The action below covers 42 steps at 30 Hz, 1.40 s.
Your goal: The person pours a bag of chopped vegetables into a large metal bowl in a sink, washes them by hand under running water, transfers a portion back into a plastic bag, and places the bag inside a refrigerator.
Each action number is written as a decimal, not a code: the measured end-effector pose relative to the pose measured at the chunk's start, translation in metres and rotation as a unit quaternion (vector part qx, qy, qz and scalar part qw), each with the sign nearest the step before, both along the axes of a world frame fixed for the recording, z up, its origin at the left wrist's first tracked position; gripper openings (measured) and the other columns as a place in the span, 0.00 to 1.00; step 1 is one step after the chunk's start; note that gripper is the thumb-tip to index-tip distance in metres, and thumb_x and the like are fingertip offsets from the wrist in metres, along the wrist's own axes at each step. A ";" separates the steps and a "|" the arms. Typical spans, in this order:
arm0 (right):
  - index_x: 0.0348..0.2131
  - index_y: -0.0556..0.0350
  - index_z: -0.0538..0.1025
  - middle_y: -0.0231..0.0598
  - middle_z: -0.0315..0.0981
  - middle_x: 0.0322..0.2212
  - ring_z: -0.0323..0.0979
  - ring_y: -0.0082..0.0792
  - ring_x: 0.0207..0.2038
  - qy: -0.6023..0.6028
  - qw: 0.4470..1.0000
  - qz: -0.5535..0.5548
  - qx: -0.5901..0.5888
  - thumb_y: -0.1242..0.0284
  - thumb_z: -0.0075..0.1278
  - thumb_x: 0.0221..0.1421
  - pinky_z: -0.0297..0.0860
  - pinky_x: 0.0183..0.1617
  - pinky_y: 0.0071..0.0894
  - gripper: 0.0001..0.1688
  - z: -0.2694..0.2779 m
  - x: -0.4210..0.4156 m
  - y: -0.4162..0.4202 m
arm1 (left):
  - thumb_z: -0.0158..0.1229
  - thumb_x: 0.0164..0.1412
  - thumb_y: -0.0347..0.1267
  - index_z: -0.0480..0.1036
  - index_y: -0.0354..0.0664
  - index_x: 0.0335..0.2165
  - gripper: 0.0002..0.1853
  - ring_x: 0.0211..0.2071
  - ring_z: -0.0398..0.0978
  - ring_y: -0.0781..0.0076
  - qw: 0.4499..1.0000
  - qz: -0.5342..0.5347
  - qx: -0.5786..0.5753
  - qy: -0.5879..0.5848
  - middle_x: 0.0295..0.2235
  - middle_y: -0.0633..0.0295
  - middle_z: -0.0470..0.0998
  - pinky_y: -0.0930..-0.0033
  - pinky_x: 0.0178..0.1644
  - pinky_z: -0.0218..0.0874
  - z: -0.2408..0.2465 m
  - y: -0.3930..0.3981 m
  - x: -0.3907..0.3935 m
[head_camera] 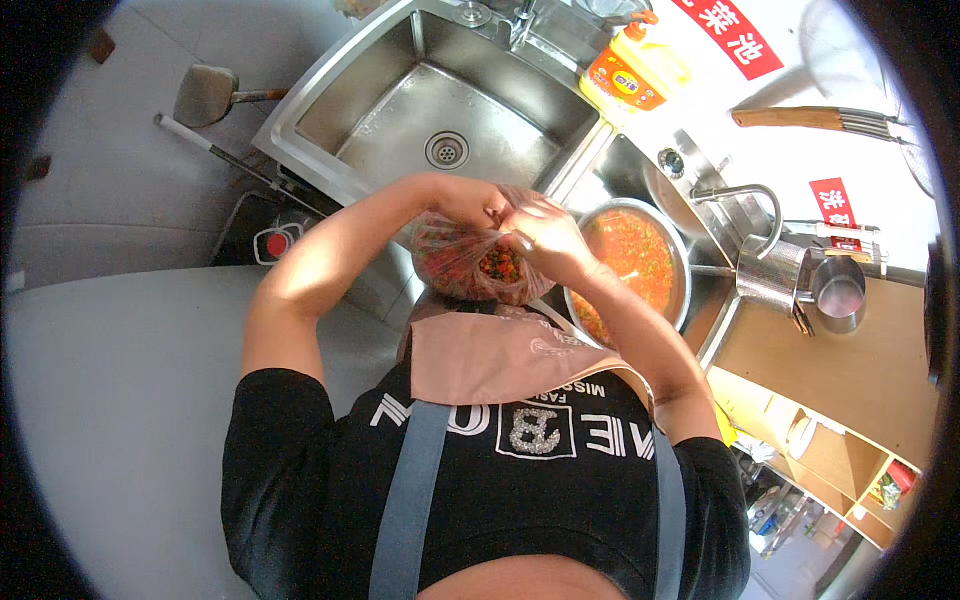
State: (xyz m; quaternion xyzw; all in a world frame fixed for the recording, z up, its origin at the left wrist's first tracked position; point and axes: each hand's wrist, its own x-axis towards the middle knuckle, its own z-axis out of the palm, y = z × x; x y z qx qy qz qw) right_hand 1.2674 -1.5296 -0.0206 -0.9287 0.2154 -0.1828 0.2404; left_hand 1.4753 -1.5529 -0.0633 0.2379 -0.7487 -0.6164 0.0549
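Observation:
My left hand (466,202) and my right hand (553,231) meet at the gathered top of a clear plastic bag (442,259), both gripping it. Chopped red and green peppers (501,262), or a similar diced mix, show through the bag and at an opening below my fingers. It hangs in front of my apron (495,360). Just right of it, below my right wrist, a round metal basin (681,259) sits in the right-hand sink. Orange-red liquid with floating green and red bits (630,255) fills much of that basin. My right forearm crosses over its near edge.
Ahead is a stainless steel sink (390,142) with a drain (447,150). A yellow pump bottle of detergent (634,71) stands on its right rim. Farther right are a curved faucet (739,191), a perforated metal strainer (769,274) and a wooden counter (840,360). A broad-bladed metal turner (206,95) is at left.

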 end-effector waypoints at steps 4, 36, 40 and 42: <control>0.25 0.48 0.71 0.35 0.68 0.23 0.69 0.40 0.31 -0.024 0.993 -0.015 -0.114 0.74 0.52 0.40 0.64 0.41 0.36 0.06 0.002 0.000 0.005 | 0.56 0.54 0.30 0.73 0.34 0.34 0.10 0.35 0.68 0.77 1.000 0.002 -0.021 0.001 0.30 0.61 0.75 0.70 0.44 0.60 -0.004 -0.002 0.002; 0.23 0.58 0.70 0.41 0.65 0.18 0.65 0.37 0.22 -0.108 0.954 -0.123 0.250 0.73 0.49 0.53 0.63 0.28 0.33 0.09 0.104 -0.036 0.063 | 0.50 0.54 0.21 0.61 0.38 0.37 0.10 0.31 0.69 0.52 0.721 0.521 -0.453 0.062 0.33 0.50 0.69 0.60 0.36 0.62 0.104 0.100 -0.043; 0.24 0.60 0.70 0.46 0.66 0.20 0.66 0.46 0.24 -0.070 0.965 -0.115 0.224 0.73 0.49 0.53 0.64 0.29 0.37 0.09 0.065 -0.041 0.067 | 0.52 0.52 0.25 0.63 0.40 0.36 0.11 0.34 0.69 0.47 0.711 0.570 -0.411 -0.034 0.31 0.53 0.69 0.54 0.36 0.61 0.054 0.102 -0.041; 0.25 0.61 0.70 0.48 0.66 0.22 0.67 0.47 0.28 -0.006 0.957 -0.142 0.255 0.72 0.48 0.55 0.64 0.32 0.38 0.10 0.048 -0.050 0.075 | 0.51 0.54 0.25 0.62 0.39 0.36 0.09 0.34 0.69 0.45 0.712 0.614 -0.332 -0.075 0.31 0.51 0.69 0.52 0.35 0.61 0.021 0.108 -0.035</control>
